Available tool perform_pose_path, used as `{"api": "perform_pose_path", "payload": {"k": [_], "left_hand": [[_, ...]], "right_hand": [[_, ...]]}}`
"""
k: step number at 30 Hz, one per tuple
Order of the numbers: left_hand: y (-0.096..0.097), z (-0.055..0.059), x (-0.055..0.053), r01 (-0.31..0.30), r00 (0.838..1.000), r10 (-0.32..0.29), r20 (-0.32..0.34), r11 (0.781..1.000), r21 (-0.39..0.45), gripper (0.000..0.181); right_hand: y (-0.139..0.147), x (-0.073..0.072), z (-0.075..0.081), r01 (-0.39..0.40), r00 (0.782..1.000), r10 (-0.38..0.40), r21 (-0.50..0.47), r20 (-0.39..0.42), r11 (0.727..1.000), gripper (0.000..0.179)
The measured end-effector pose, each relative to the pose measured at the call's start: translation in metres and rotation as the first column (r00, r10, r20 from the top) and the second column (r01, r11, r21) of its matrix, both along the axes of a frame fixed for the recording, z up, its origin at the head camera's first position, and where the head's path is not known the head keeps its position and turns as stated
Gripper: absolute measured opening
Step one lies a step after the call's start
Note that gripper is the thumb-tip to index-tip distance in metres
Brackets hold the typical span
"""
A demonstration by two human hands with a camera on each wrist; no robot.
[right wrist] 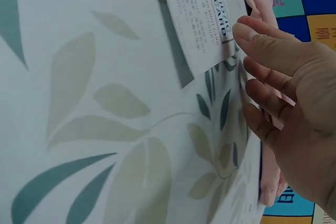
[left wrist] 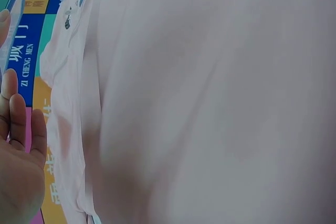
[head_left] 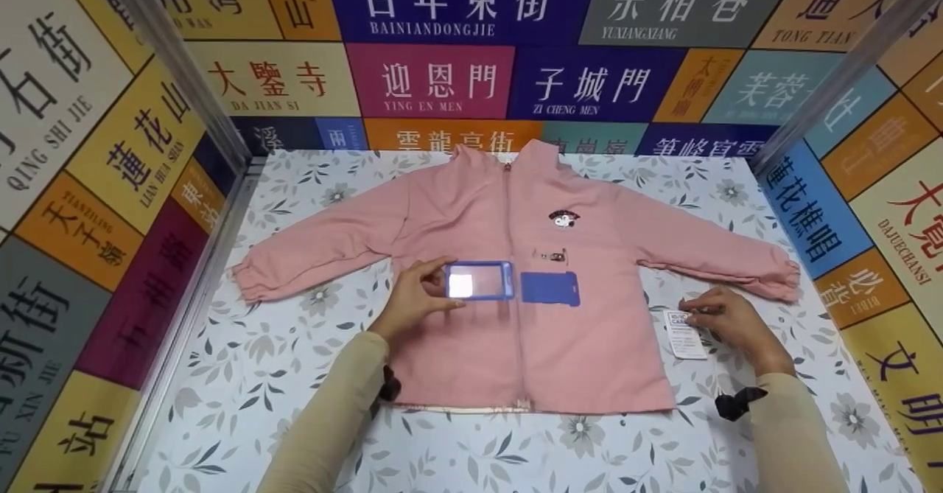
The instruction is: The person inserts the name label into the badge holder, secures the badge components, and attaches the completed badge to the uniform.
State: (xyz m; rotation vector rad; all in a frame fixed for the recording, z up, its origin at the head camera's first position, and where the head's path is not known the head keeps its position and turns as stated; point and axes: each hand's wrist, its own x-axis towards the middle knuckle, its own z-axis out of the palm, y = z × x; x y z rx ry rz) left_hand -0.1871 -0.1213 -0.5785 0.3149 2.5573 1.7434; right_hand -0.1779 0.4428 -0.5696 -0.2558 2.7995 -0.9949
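In the head view my left hand (head_left: 416,298) holds a blue-framed clear card holder (head_left: 479,281) by its left edge, above the front of a pink zip jacket (head_left: 464,345). My right hand (head_left: 737,323) pinches the top corner of a white printed card (head_left: 686,337), right of the jacket's hem. The right wrist view shows that card (right wrist: 197,24) tilted up off the cloth, its corner at the thumb and forefinger. A flat blue plastic piece (head_left: 550,288) lies on the jacket, with a small metal clip (head_left: 558,256) just above it.
The jacket lies spread, sleeves out, on a white leaf-patterned cloth (head_left: 243,427). A cartoon dog patch (head_left: 565,219) marks its chest. Panels with Chinese lettering (head_left: 442,80) wall in the back and both sides, and metal posts (head_left: 177,58) stand at the corners.
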Motion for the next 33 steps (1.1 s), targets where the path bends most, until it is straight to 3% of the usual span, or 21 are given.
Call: {"api": "perform_pose_path", "payload": {"k": [15, 24, 33], "left_hand": [[0.001, -0.001, 0.0, 0.004, 1.0, -0.004, -0.005, 1.0, -0.004, 0.081], [0.001, -0.002, 0.0, 0.017, 0.999, -0.017, -0.028, 1.0, 0.009, 0.079], [0.001, -0.002, 0.001, 0.018, 1.0, -0.018, -0.004, 1.0, 0.006, 0.08]], "right_hand": [[0.003, -0.001, -0.008, 0.015, 0.998, -0.014, 0.003, -0.061, 1.0, 0.019], [-0.001, 0.001, -0.009, 0.056, 0.998, -0.058, -0.07, -0.02, 0.996, 0.022], [-0.002, 0.002, -0.013, 0.064, 0.997, -0.068, -0.128, -0.027, 0.99, 0.019]]}}
